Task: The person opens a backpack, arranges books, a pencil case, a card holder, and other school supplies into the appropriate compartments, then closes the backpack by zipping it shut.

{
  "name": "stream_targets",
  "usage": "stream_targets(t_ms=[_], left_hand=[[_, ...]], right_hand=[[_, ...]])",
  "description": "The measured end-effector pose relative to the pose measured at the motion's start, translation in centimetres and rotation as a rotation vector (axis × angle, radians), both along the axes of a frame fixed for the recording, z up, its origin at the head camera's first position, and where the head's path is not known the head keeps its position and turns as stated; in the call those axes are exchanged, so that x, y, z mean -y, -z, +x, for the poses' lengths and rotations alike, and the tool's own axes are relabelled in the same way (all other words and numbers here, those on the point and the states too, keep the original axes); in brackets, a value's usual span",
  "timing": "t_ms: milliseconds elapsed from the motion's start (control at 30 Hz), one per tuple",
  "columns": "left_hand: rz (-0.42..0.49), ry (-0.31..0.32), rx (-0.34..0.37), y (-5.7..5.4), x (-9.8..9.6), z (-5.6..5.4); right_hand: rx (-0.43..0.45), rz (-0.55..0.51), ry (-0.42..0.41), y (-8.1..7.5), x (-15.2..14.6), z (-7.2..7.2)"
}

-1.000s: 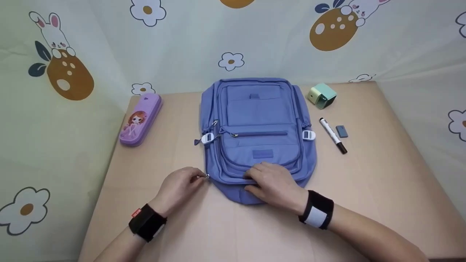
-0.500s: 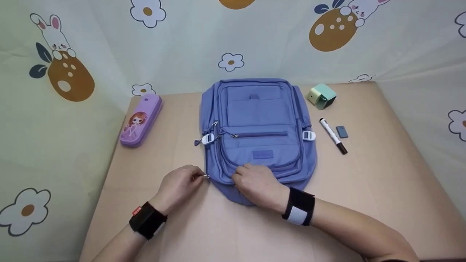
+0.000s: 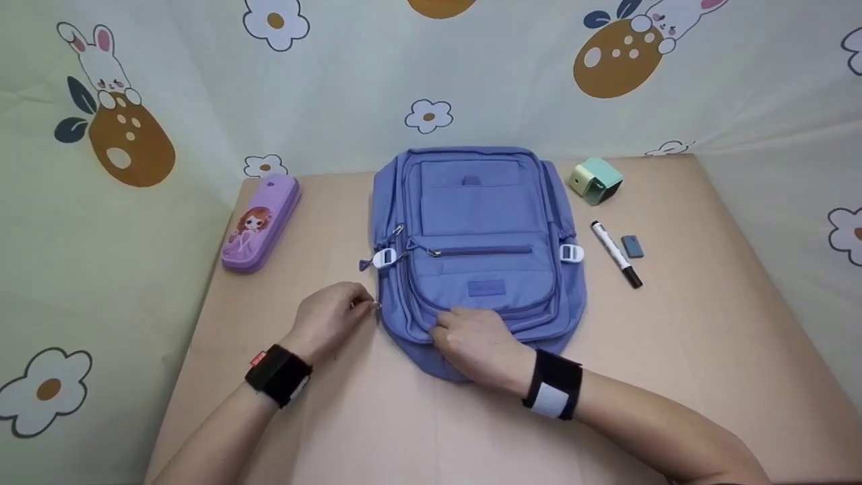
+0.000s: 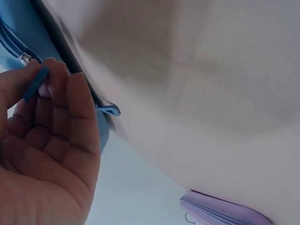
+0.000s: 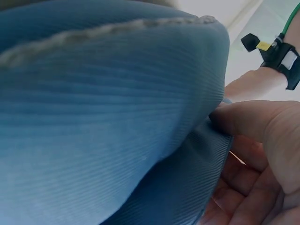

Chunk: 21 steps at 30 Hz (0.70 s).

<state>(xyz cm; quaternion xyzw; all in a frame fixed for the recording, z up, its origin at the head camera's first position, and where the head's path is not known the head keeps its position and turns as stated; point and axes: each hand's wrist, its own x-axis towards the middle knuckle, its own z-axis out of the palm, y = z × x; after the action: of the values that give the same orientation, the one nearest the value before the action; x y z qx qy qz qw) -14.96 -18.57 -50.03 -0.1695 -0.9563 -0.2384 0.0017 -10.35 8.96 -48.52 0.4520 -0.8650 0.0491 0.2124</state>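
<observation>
A blue backpack (image 3: 481,209) lies front up on the table. At its lower left side, my left hand (image 3: 330,316) pinches a zipper pull (image 4: 36,84) between thumb and fingers; the metal slider (image 4: 26,58) shows just beyond the fingertips in the left wrist view. My right hand (image 3: 481,350) grips the backpack's fabric at the bottom edge, left of the middle. In the right wrist view, the thumb (image 5: 243,119) presses on the blue cloth (image 5: 187,173) while the other fingers lie behind it.
A purple pencil case (image 3: 259,225) lies at the left on the table (image 3: 377,431). To the backpack's right are a green and yellow boxy item (image 3: 597,180), a white marker (image 3: 614,252) with a dark cap and a small grey-blue block (image 3: 632,246). A patterned curtain (image 3: 350,81) surrounds the table.
My left hand has moved up along the backpack's left side with the zipper pull. My right hand shifted left along the bottom edge, then stayed there.
</observation>
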Motion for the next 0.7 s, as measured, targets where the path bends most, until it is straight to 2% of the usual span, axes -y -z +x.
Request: stream_targets(t_ms=[133,267,700], left_hand=[[-0.001,-0.017,0.008,0.2,0.0,-1.3],[0.006,-0.033,0.035,0.3,0.0,-1.9],[0.052,-0.055,0.080,0.4,0.0,-2.2]], right_hand=[[0.003,0.009,-0.003,0.0,0.0,0.0],[0.021,0.012,0.001,-0.1,-0.1,0.0],[0.137,-0.006,0.032,-0.6,0.0,0.1]])
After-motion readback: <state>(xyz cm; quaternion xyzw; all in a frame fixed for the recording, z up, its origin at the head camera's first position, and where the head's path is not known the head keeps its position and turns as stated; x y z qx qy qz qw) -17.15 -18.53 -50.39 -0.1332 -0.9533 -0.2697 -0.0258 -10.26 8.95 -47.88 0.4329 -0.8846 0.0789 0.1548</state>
